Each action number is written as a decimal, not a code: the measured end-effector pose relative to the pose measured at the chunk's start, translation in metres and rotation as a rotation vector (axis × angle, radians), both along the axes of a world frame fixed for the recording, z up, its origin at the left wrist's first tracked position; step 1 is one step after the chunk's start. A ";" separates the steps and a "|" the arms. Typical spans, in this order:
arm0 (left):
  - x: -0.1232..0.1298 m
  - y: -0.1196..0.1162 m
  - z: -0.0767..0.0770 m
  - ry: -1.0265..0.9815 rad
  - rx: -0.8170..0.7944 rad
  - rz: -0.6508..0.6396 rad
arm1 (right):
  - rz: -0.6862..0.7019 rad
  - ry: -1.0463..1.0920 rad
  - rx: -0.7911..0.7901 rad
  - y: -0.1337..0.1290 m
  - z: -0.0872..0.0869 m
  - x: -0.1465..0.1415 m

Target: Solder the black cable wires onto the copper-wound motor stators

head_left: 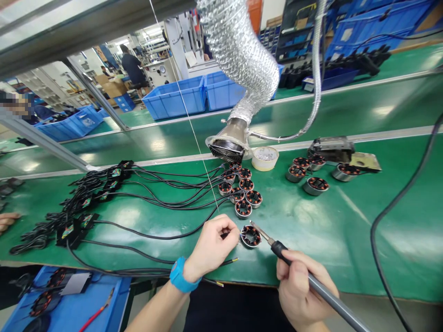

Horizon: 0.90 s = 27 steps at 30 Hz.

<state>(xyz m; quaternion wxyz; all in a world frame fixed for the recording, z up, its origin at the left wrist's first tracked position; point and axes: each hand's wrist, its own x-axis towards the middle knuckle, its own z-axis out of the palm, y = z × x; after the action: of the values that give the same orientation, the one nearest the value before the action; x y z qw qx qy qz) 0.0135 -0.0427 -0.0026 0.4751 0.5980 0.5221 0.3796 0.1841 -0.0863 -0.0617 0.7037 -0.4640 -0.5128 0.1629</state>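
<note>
My left hand [218, 240], with a blue wristband, is closed in a pinch beside a round stator [251, 236] with copper windings. Between its fingers are a thin solder wire [197, 138] hanging from above and the end of a black cable. My right hand [304, 286] grips a soldering iron [282, 251], its tip close above the stator's upper edge. Whether the tip touches anything is too small to tell. Behind it, several cabled stators [243, 209] stand grouped on the green table [311, 230].
Black cables [155, 203] run left to a pile of connectors [86, 198]. A fume extractor [226, 143] hangs beside a round white tub [265, 158]. Several loose stators [316, 185] stand right. A blue bin [117, 299] is lower left; another person's hand [7, 221] rests far left.
</note>
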 end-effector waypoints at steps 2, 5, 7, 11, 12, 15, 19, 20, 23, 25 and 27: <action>0.000 0.000 0.000 0.005 0.001 0.000 | 0.045 -0.073 0.015 0.003 0.007 0.001; 0.000 0.000 -0.001 0.010 0.010 -0.002 | 0.068 -0.189 0.065 0.010 0.016 0.001; 0.000 0.000 -0.001 0.013 0.014 -0.005 | 0.052 -0.242 0.051 0.015 0.020 0.000; 0.000 0.001 0.000 0.013 0.004 -0.006 | 0.104 -0.342 -0.036 0.019 0.020 -0.001; 0.000 0.002 0.000 0.012 0.003 -0.006 | 0.131 -0.365 -0.057 0.020 0.020 -0.001; 0.000 0.002 -0.001 0.005 0.003 -0.007 | 0.215 -0.402 -0.135 0.020 0.016 -0.004; -0.001 0.001 -0.002 0.009 0.019 -0.013 | 0.296 -0.404 -0.177 0.024 0.009 -0.007; -0.002 0.002 -0.002 0.025 0.031 -0.010 | 0.305 -0.410 -0.172 0.026 0.008 -0.007; -0.005 0.004 -0.004 0.111 0.067 0.017 | 0.316 -0.451 -0.160 0.029 0.007 0.002; -0.007 0.005 -0.005 0.168 0.080 0.025 | 0.333 -0.485 -0.157 0.030 0.007 0.010; -0.008 0.007 -0.005 0.199 0.083 0.008 | 0.348 -0.507 -0.149 0.031 0.005 0.019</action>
<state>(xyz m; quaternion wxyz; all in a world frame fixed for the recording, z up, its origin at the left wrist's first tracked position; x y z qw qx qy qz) 0.0060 -0.0356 -0.0074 0.3942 0.6499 0.5528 0.3415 0.2032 -0.0551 -0.0566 0.4791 -0.4453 -0.7303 0.1972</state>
